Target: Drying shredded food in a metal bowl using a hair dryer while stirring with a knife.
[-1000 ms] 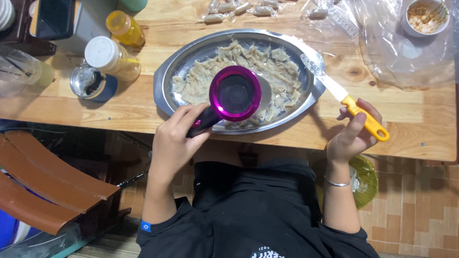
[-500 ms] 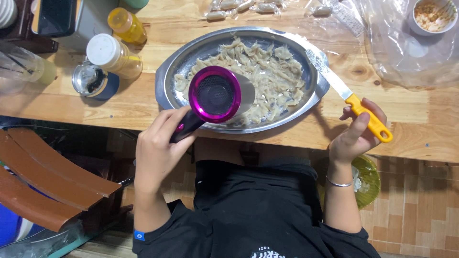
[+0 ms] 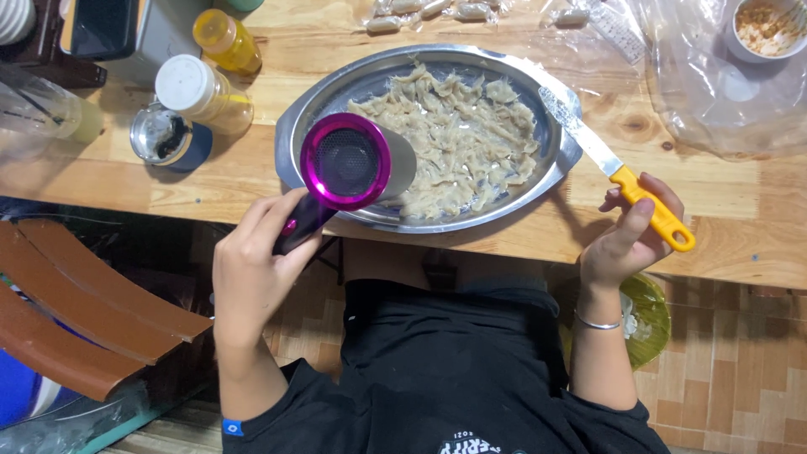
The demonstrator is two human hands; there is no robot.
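Magenta hair dryer [image 3: 349,164] gripped in raised left hand [image 3: 252,269]; right hand [image 3: 626,240] seemingly loosely holds yellow-handled knife [image 3: 622,181].

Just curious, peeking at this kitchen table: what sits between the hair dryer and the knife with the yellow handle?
In the head view, the oval metal tray of pale dough pieces lies between the hair dryer and the knife.

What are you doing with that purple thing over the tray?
The left hand holds a purple hair dryer aimed down at a metal tray covered with pale, thin pieces of food. The right hand holds a knife with an orange handle, its blade resting on the tray's rim.
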